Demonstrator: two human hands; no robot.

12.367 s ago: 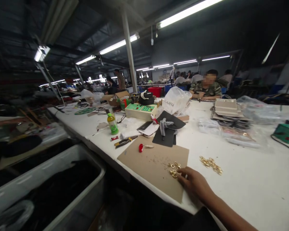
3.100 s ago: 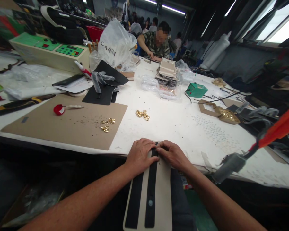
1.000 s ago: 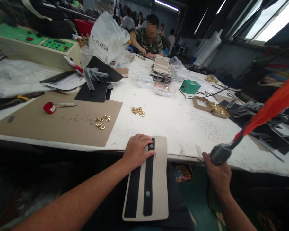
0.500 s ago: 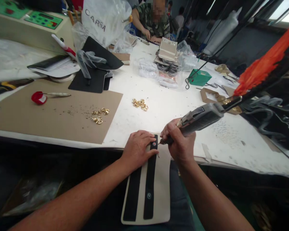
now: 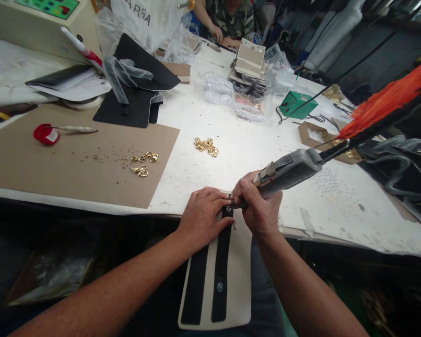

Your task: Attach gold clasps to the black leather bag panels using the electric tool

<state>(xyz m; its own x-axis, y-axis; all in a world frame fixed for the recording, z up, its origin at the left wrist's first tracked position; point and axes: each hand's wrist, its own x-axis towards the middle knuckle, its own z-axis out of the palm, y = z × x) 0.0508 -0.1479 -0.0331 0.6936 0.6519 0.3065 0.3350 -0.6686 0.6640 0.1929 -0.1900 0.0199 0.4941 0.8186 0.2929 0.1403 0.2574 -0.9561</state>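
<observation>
My left hand (image 5: 205, 213) lies over the top of a beige panel (image 5: 240, 281), holding a black strap (image 5: 220, 262) down with thumb and fingers on either side of a small metal screw head (image 5: 228, 208). My right hand (image 5: 261, 206) is wrapped round a grey and black electric screwdriver (image 5: 287, 171), tilted, its tip close to that screw head. Whether the tip touches it, I cannot tell. Lower on the strap sits a round metal stud (image 5: 220, 287). A wider black strip (image 5: 195, 285) runs alongside. The panel rests across my lap and the table edge.
Gold rings (image 5: 206, 146) lie on the white table (image 5: 182, 164), others on a brown board (image 5: 119, 187) beside a red container (image 5: 47, 135). Black sheets (image 5: 126, 110) are behind. A green box (image 5: 298, 104) stands right; orange material (image 5: 386, 103) hangs beside the screwdriver's cord. A person (image 5: 228, 28) sits opposite.
The screwdriver tip has moved left and slightly up, from beside the strap to the screw head near my left fingers. My view has tilted down a little.
</observation>
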